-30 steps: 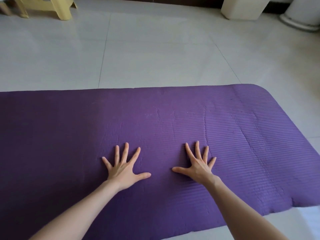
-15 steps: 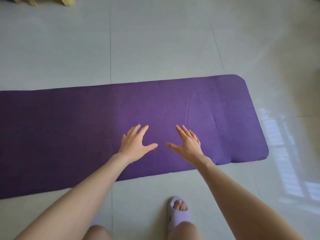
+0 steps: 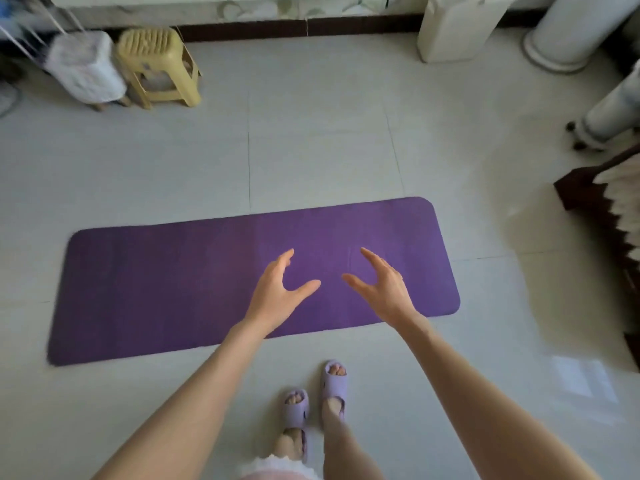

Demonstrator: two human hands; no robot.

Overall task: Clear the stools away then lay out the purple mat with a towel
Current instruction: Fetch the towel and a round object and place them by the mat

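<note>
The purple mat (image 3: 173, 289) lies flat and fully unrolled on the tiled floor in front of me. My left hand (image 3: 277, 292) and my right hand (image 3: 384, 289) hover above its right half, both open with fingers apart and holding nothing. A yellow plastic stool (image 3: 157, 65) stands at the far left by the wall. Beside it is a second stool (image 3: 110, 102), mostly covered by a white fluffy towel (image 3: 83, 65).
A white bin (image 3: 457, 26) and a white cylindrical base (image 3: 575, 32) stand along the far wall. Another white appliance on castors (image 3: 609, 112) is at the right. Dark furniture with a fringed cloth (image 3: 609, 216) juts in from the right edge. My slippered feet (image 3: 315, 400) stand just behind the mat.
My hands have lifted off the mat, where they were pressed flat. The view has risen and pulled back, so the whole mat and the stools now show.
</note>
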